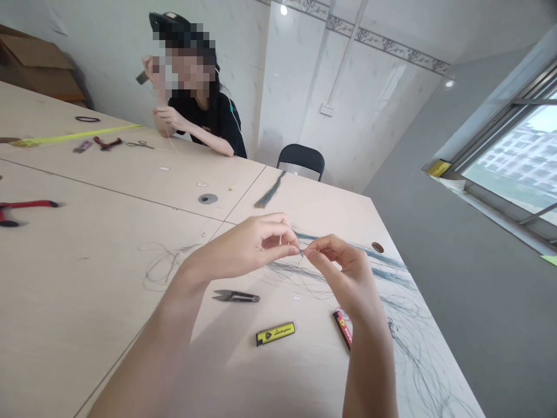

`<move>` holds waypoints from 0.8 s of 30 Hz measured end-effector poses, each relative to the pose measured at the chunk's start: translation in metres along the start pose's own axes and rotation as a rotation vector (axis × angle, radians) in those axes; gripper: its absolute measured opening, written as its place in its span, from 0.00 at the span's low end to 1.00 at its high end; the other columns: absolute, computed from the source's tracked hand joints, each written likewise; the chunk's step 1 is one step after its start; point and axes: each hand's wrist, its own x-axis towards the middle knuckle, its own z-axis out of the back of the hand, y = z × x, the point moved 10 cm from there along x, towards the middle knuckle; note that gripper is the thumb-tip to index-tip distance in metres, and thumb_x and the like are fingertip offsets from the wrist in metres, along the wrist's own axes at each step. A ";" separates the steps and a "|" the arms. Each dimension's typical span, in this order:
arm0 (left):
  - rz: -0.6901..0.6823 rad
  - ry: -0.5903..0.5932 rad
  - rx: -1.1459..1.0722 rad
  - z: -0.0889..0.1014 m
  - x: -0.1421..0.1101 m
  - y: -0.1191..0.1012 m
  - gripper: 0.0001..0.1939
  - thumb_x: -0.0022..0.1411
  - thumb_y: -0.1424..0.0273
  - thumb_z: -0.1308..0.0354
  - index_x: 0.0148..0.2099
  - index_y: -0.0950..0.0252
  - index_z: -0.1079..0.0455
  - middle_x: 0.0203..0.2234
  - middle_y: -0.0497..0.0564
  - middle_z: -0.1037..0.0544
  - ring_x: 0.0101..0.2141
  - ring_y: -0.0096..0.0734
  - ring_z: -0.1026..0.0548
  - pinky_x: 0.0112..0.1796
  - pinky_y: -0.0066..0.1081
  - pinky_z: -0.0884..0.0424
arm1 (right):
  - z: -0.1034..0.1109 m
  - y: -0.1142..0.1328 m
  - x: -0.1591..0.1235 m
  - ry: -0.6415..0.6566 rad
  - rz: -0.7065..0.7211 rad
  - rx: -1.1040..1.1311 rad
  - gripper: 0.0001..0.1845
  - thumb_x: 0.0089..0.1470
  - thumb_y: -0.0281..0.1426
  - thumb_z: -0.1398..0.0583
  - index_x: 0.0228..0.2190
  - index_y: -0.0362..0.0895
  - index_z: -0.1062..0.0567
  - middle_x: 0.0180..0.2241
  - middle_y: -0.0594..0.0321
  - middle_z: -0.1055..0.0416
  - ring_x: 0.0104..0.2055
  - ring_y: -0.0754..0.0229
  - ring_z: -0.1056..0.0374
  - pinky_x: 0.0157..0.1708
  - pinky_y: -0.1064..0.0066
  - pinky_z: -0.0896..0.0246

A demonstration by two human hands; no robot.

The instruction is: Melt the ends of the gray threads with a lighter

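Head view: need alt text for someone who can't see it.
The wearer's left hand and right hand meet at the fingertips around a tiny item, too small to identify, above dark strands on a pale table. Nearer lie snips, a yellow lighter and a partly hidden red lighter. Another person sits across the table.

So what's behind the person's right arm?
Blue-grey strands show beside the right hand, and what looks like a red lighter peeks past the forearm. The forearm covers part of the lighter; anything directly behind the hand is hidden.
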 end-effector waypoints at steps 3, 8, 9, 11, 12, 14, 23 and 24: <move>0.001 0.004 0.002 -0.001 0.000 0.000 0.14 0.68 0.58 0.44 0.35 0.60 0.26 0.33 0.46 0.31 0.33 0.27 0.32 0.34 0.31 0.38 | 0.000 0.003 0.000 0.010 0.031 -0.008 0.07 0.55 0.34 0.38 0.26 0.48 0.22 0.29 0.65 0.25 0.34 0.60 0.34 0.36 0.67 0.39; -0.002 0.013 0.014 -0.002 0.000 0.000 0.13 0.68 0.59 0.44 0.35 0.60 0.26 0.33 0.46 0.30 0.32 0.27 0.33 0.34 0.31 0.38 | -0.004 0.002 0.000 0.035 0.049 0.005 0.07 0.54 0.35 0.36 0.25 0.48 0.22 0.29 0.65 0.26 0.33 0.60 0.34 0.36 0.66 0.39; 0.000 0.016 0.018 -0.002 0.000 0.000 0.13 0.68 0.58 0.45 0.35 0.60 0.26 0.34 0.46 0.30 0.33 0.28 0.33 0.34 0.31 0.38 | -0.004 0.001 0.001 0.035 0.034 0.009 0.07 0.54 0.35 0.36 0.25 0.48 0.22 0.29 0.64 0.26 0.33 0.60 0.34 0.36 0.66 0.39; 0.005 0.024 0.024 -0.003 -0.001 0.001 0.14 0.68 0.58 0.45 0.35 0.60 0.26 0.34 0.46 0.30 0.33 0.28 0.32 0.34 0.30 0.38 | -0.003 -0.002 0.001 0.031 0.005 0.019 0.07 0.54 0.35 0.36 0.25 0.48 0.23 0.28 0.64 0.26 0.34 0.59 0.34 0.35 0.66 0.39; 0.007 0.027 0.024 -0.003 -0.001 0.000 0.14 0.68 0.58 0.45 0.35 0.61 0.26 0.34 0.46 0.30 0.33 0.28 0.32 0.34 0.30 0.38 | -0.002 -0.003 0.001 0.030 -0.006 0.025 0.08 0.54 0.35 0.37 0.25 0.48 0.23 0.28 0.64 0.26 0.34 0.59 0.34 0.35 0.66 0.38; 0.006 0.027 0.024 -0.003 -0.001 0.000 0.14 0.68 0.58 0.45 0.35 0.61 0.27 0.34 0.47 0.29 0.33 0.28 0.32 0.34 0.30 0.38 | -0.001 -0.003 0.001 0.024 -0.022 0.032 0.08 0.54 0.36 0.37 0.25 0.48 0.23 0.29 0.64 0.26 0.34 0.59 0.34 0.35 0.66 0.38; -0.008 -0.001 0.015 -0.001 -0.001 -0.003 0.14 0.68 0.59 0.45 0.35 0.61 0.26 0.32 0.48 0.30 0.33 0.29 0.32 0.33 0.29 0.38 | 0.000 0.009 -0.002 0.013 0.116 -0.027 0.06 0.54 0.34 0.37 0.27 0.49 0.22 0.28 0.64 0.26 0.33 0.59 0.33 0.37 0.65 0.37; -0.011 -0.016 0.010 0.000 -0.001 -0.004 0.14 0.68 0.59 0.45 0.35 0.61 0.26 0.32 0.48 0.30 0.33 0.29 0.31 0.34 0.29 0.37 | 0.000 0.009 -0.001 0.009 0.115 -0.024 0.06 0.54 0.34 0.37 0.26 0.49 0.22 0.28 0.65 0.26 0.33 0.60 0.33 0.37 0.65 0.37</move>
